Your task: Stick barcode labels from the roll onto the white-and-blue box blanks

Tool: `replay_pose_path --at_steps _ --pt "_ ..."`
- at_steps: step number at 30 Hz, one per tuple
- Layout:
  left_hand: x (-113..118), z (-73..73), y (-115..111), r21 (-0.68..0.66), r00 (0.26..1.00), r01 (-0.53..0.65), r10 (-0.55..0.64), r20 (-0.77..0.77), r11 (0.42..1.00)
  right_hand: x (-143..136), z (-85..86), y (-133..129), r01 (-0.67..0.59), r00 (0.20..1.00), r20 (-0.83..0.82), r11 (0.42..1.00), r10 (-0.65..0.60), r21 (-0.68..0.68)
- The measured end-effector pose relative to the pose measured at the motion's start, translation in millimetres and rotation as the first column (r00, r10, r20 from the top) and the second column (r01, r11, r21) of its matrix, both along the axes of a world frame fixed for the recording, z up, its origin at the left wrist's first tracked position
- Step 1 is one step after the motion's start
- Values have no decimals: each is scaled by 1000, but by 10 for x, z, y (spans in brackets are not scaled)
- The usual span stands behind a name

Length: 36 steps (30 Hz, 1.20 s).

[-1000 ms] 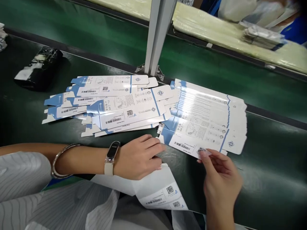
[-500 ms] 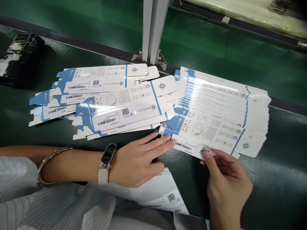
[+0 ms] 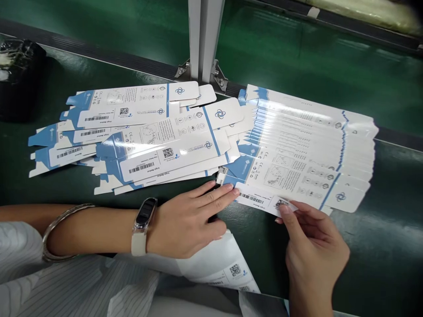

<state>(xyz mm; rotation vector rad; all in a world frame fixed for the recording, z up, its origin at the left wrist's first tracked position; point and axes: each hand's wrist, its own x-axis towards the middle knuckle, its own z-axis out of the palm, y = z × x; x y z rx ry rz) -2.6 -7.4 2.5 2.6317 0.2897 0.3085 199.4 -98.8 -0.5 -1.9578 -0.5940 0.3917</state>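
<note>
A white barcode label [image 3: 253, 198] lies along the near edge of the front flat carton [image 3: 287, 174], a white and blue folded box. My right hand [image 3: 315, 253] pinches the label's right end, by its QR code, between thumb and fingers. With fingers stretched out, my left hand [image 3: 190, 220] rests its fingertips on the label's left end and the carton's blue corner. That carton is the front one of a fanned row of flat cartons [image 3: 297, 127]. Beneath my left hand a sheet of labels [image 3: 214, 259] hangs at the table edge, partly hidden by the hand.
To the left lies a loose pile of labelled flat cartons [image 3: 165, 141] on the green table [image 3: 393, 193]. A metal post [image 3: 205, 39] with brackets stands behind them. At the far left sits a black wrapped bundle [image 3: 21, 79].
The view has shifted slightly, so the cartons and post appear a little displaced. Both hands keep nearly the same places on the label.
</note>
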Motion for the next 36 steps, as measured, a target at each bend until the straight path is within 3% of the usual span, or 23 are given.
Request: replay_pose_path --at_steps 22,30,36 --pt "32 42 6 48 997 10 -6 -79 999 -22 51 38 -3 1000 0 1000 3 -24" --pt "36 44 15 74 995 33 -25 -97 997 -78 18 25 -16 986 162 998 26 -67" --pt "44 65 3 86 995 23 -14 -103 996 -60 -43 -8 -68 943 313 984 117 -163"
